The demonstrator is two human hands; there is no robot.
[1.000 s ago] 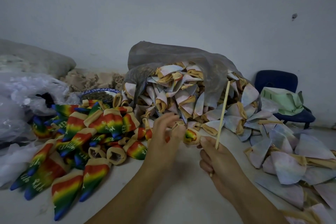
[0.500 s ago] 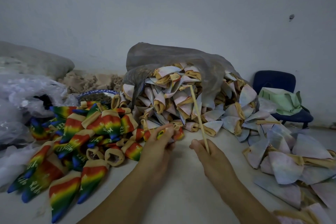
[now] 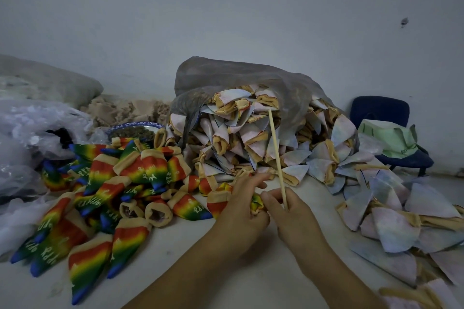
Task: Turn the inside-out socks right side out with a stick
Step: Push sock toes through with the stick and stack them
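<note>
My left hand (image 3: 239, 208) grips a small rainbow sock (image 3: 257, 203) bunched between both hands at the middle of the table. My right hand (image 3: 291, 213) holds a thin wooden stick (image 3: 276, 155) that points up and slightly left, and its fingers also touch the sock. A heap of pale inside-out socks (image 3: 251, 138) spills from a grey plastic bag (image 3: 233, 75) behind the hands. Rainbow socks turned right side out (image 3: 120, 190) lie piled on the left.
More pale inside-out socks (image 3: 391, 218) lie scattered on the right of the white table (image 3: 175, 271). Clear plastic bags (image 3: 30, 138) sit at the far left. A patterned bowl (image 3: 134, 129) stands behind the rainbow pile. A blue chair (image 3: 381, 118) with green cloth is at the back right.
My hands came together around the rainbow sock. The stick swung from leaning right to leaning left while my right hand moved toward the left hand.
</note>
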